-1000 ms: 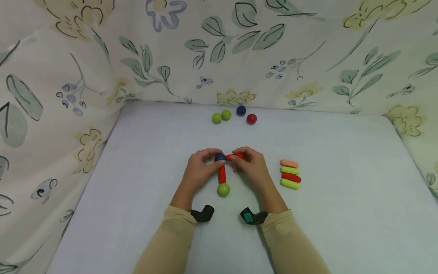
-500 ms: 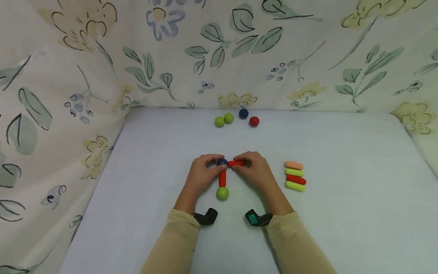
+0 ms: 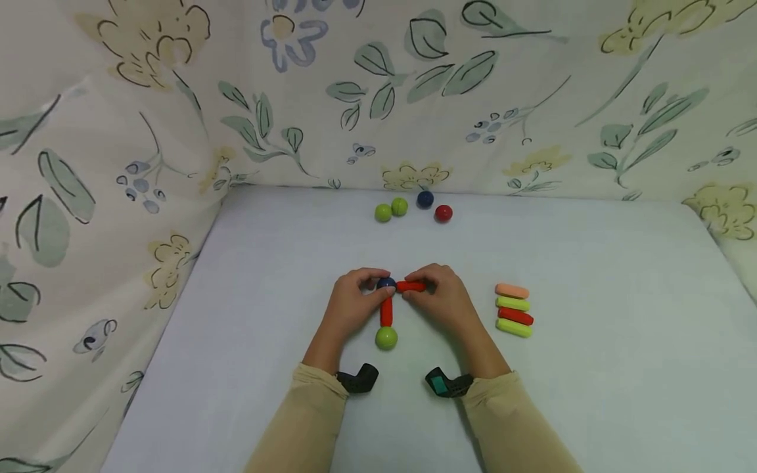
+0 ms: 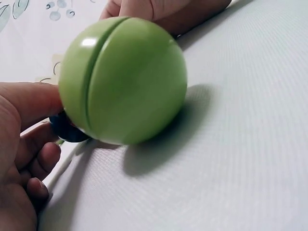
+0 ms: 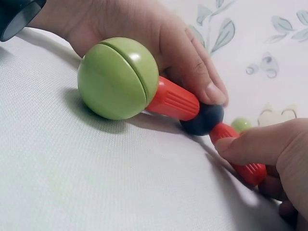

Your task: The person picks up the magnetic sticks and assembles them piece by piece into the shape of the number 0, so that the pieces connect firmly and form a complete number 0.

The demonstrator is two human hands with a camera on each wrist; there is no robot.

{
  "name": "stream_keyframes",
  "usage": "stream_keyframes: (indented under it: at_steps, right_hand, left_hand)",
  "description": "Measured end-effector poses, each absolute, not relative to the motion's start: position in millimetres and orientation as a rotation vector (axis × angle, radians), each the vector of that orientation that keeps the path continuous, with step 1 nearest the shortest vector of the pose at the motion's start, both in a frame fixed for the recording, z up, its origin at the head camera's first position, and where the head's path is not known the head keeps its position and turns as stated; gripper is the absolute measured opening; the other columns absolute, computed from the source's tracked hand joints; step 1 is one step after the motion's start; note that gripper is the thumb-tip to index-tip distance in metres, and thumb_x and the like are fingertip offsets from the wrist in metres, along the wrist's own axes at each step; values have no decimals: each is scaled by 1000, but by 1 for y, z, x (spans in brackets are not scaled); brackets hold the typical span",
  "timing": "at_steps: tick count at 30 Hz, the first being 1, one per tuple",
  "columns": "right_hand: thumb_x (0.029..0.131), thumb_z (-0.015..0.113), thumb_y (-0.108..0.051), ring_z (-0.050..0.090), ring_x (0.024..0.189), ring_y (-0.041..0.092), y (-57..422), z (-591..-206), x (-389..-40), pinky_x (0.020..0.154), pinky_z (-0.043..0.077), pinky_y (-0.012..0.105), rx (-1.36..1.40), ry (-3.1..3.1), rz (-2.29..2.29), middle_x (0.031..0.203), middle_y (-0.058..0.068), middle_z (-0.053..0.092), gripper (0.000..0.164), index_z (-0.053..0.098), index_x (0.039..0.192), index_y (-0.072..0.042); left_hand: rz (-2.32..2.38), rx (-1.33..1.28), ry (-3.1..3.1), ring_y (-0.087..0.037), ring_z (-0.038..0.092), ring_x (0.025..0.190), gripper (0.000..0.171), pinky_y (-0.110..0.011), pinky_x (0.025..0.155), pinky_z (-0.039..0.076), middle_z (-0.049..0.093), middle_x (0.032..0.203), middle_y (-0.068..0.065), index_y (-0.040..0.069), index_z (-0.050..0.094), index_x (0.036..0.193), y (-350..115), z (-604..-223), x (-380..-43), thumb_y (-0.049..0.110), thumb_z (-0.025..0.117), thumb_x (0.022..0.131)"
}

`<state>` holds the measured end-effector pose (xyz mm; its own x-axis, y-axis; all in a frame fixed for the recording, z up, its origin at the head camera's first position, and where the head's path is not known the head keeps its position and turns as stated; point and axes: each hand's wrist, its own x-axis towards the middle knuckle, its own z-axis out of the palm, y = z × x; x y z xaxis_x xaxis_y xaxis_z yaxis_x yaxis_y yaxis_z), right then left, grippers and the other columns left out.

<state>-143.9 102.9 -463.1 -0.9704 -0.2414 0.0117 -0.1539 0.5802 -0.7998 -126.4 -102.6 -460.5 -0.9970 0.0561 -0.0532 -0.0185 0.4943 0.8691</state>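
Note:
My left hand [image 3: 350, 306] pinches a dark blue ball [image 3: 387, 283] between thumb and fingers. From that ball a red ribbed rod [image 5: 174, 100] runs toward my body and ends in a light green grooved ball [image 3: 386, 338]. My right hand [image 3: 442, 299] pinches a second red rod [image 5: 248, 166], whose tip meets the right side of the blue ball; whether it is seated in a hole is hidden. In the left wrist view the green ball [image 4: 139, 82] covers most of the blue ball [image 4: 70, 129] and the rods.
Right of the hands lie several short rods: an orange one [image 3: 512, 290], a red one [image 3: 516, 316] and yellow-green ones [image 3: 514, 328]. At the table's far side sit two green balls [image 3: 383, 213], a blue ball [image 3: 425, 200] and a red ball [image 3: 443, 213]. Floral cloth [image 3: 414, 118] hangs behind.
The head view has shifted slightly. Both hands keep their holds at the blue ball. The right hand's fingers have shifted on the second red rod, and more of it shows between them.

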Motion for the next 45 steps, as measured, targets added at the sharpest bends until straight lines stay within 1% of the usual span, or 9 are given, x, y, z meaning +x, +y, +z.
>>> stream_keyframes:
  at_steps: [6, 14, 21, 23, 25, 27, 29, 37, 45]
  right_hand:
    - [83, 79, -24, 55, 96, 18, 101, -461, -145, 83, 48, 36, -374, 2724, -1339, 102, -3, 69, 25, 75, 107, -19]
    - [84, 78, -27, 54, 98, 19, 101, -459, -139, 86, 47, 37, -310, 2708, -1307, 105, -3, 67, 27, 73, 110, -21]
    - [84, 78, -26, 55, 99, 18, 100, -459, -136, 87, 48, 38, -301, 2711, -1345, 105, -3, 67, 25, 73, 109, -22]
    - [85, 78, -25, 55, 99, 18, 99, -459, -137, 88, 49, 38, -320, 2718, -1359, 105, -2, 67, 25, 73, 109, -21]
    - [86, 77, -24, 56, 98, 18, 100, -459, -138, 88, 49, 38, -329, 2729, -1372, 105, -2, 67, 24, 73, 109, -19]
    - [86, 76, -23, 56, 98, 18, 100, -459, -138, 87, 50, 37, -315, 2750, -1368, 105, -2, 67, 23, 72, 109, -19]
    - [87, 76, -22, 56, 96, 18, 100, -459, -137, 85, 49, 36, -280, 2767, -1375, 104, -1, 67, 22, 72, 108, -18]
    - [87, 75, -22, 54, 91, 21, 99, -457, -135, 78, 47, 33, -118, 2797, -1439, 101, 3, 64, 19, 71, 105, -16]
    - [87, 74, -22, 53, 90, 20, 97, -457, -133, 76, 47, 32, -16, 2810, -1454, 102, 2, 62, 19, 71, 105, -18]
  left_hand:
    - [1554, 23, 2674, -18, 54, 96, 29, -37, 81, 45, 64, 99, 1, 24, 74, 112, -102, -459, -125, 32, 78, 84]
    - [1559, -5, 2646, -17, 54, 96, 29, -37, 84, 45, 63, 99, 3, 25, 74, 111, -100, -460, -122, 32, 78, 84]
    - [1582, 16, 2651, -17, 54, 94, 30, -35, 81, 44, 65, 99, 3, 23, 73, 114, -101, -459, -117, 31, 77, 85]
    - [1605, 31, 2655, -16, 55, 96, 32, -37, 84, 45, 66, 103, 4, 22, 72, 115, -102, -458, -117, 29, 78, 85]
    - [1629, 66, 2646, -16, 57, 100, 34, -40, 91, 46, 67, 110, 5, 21, 71, 117, -102, -457, -118, 26, 78, 85]
    - [1642, 107, 2628, -16, 57, 107, 36, -43, 99, 45, 67, 117, 5, 21, 70, 119, -101, -457, -119, 25, 78, 85]
    - [1639, 144, 2614, -17, 57, 111, 37, -45, 103, 44, 66, 122, 5, 22, 69, 121, -100, -456, -119, 25, 77, 85]
    - [1629, 123, 2605, -15, 56, 114, 37, -46, 103, 44, 64, 125, 9, 30, 68, 120, -99, -458, -121, 26, 77, 85]
    - [1628, 98, 2606, -16, 56, 114, 36, -46, 102, 44, 64, 124, 9, 29, 68, 120, -99, -458, -120, 24, 77, 85]
